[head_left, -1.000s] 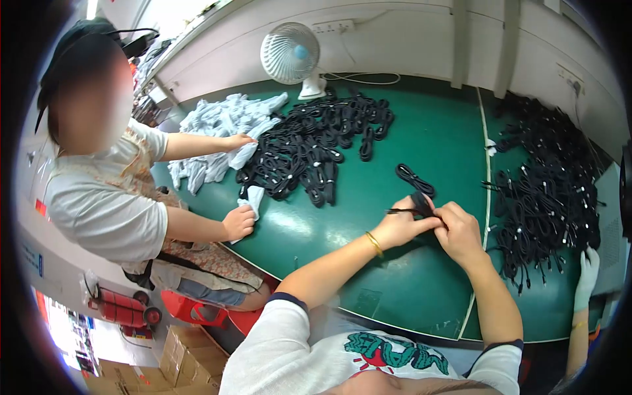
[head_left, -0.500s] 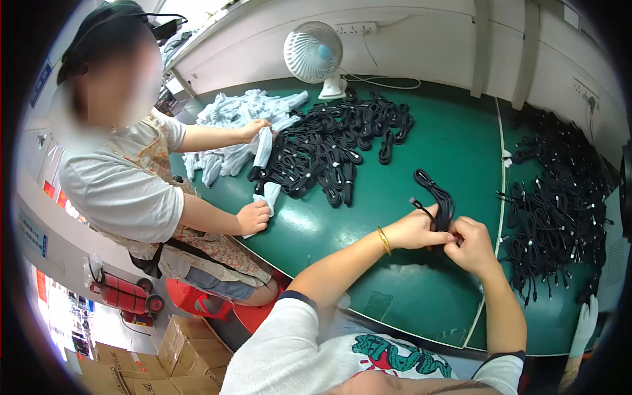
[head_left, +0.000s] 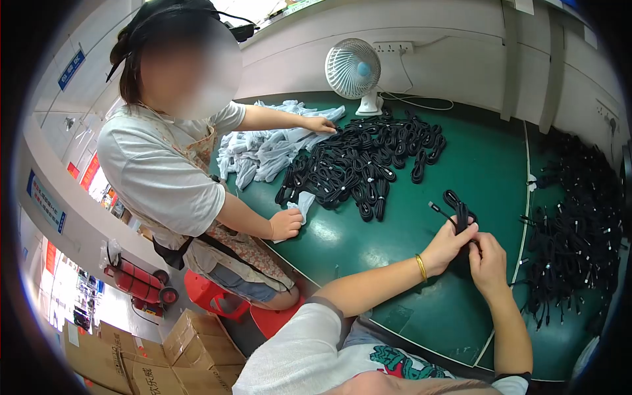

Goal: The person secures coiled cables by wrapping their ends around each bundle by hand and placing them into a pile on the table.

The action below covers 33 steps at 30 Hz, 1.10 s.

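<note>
Nearest me, at the bottom of the frame, is the wearer's white shirt (head_left: 352, 349) with a green and red design on its front. Above it, right of centre, the left hand (head_left: 451, 246) has its fingers closed around a bundled black cable (head_left: 459, 212), a gold bangle (head_left: 421, 268) on that wrist. The bundle's looped end sticks up above the hand, and one plug end (head_left: 434, 207) points out to the upper left. The right hand (head_left: 488, 261) is just beside, thumb and fingers drawn narrow at the bundle's lower part; I can't tell what is between them.

Both hands are over the green table (head_left: 401, 243), which has a pale strip (head_left: 525, 217) running down its right part. Beyond that strip, at the right of the frame, is a heap of loose black cables (head_left: 571, 230). Cardboard boxes (head_left: 191, 345) fill the lower left, with red stools (head_left: 214, 296) near them.

At the left a co-worker (head_left: 161, 171) rests one hand (head_left: 286, 224) on the table by a pale piece (head_left: 305, 203) and reaches the other (head_left: 320, 125) to where a pale pile (head_left: 263, 150) meets a pile of looped black cables (head_left: 355, 161), upper centre. Behind them stands a white fan (head_left: 353, 69), near a wall socket strip (head_left: 393, 47).
</note>
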Each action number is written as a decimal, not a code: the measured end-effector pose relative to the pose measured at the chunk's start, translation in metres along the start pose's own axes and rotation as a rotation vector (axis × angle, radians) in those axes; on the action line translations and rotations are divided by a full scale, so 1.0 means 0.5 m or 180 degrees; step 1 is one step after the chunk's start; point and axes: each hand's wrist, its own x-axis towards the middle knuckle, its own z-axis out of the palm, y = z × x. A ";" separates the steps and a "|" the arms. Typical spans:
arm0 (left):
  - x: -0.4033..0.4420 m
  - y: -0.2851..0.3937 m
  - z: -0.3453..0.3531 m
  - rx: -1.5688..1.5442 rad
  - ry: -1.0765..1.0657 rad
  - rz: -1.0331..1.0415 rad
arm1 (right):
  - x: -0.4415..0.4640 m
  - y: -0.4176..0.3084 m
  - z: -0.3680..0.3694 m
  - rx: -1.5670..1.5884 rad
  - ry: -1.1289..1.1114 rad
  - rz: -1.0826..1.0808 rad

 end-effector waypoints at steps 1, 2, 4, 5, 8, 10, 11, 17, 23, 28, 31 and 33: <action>0.007 -0.012 -0.008 -0.0114 0.0096 0.0106 | -0.004 -0.006 -0.001 -0.0051 -0.0142 0.0024; 0.009 -0.014 -0.011 -0.0212 0.0206 0.0089 | -0.006 -0.016 0.001 -0.0020 -0.0228 0.0149; 0.005 -0.005 -0.010 -0.0087 0.0309 -0.0046 | -0.014 -0.006 0.015 -0.0194 -0.0257 -0.0029; 0.012 -0.012 -0.015 -0.0086 0.0394 0.0028 | -0.015 -0.002 0.019 -0.0230 -0.0291 -0.0133; 0.032 -0.007 -0.030 0.0230 0.0309 0.0076 | -0.010 0.010 0.011 -0.0581 -0.0403 -0.0474; 0.041 0.008 -0.034 0.0199 0.0550 -0.0124 | -0.007 0.014 0.001 -0.0575 -0.0547 -0.0480; 0.048 0.014 -0.043 0.0015 0.0395 -0.0110 | -0.007 0.020 0.001 -0.0435 -0.0434 -0.0521; 0.055 0.045 -0.057 -0.0086 0.0553 0.0222 | 0.002 0.006 -0.026 -0.0309 -0.0671 -0.0544; 0.060 0.092 -0.104 0.0357 -0.0296 0.0149 | 0.008 0.004 -0.054 -0.0071 -0.0587 -0.0484; 0.022 0.080 -0.053 0.0791 -0.1352 -0.0789 | 0.023 0.008 -0.073 0.0505 -0.0306 -0.0020; 0.004 0.076 -0.029 0.1081 -0.1175 -0.0639 | 0.029 0.006 -0.081 0.1249 -0.0474 0.0275; 0.000 0.076 -0.030 0.1135 -0.1120 -0.0536 | 0.029 0.010 -0.089 0.2207 -0.0843 0.1163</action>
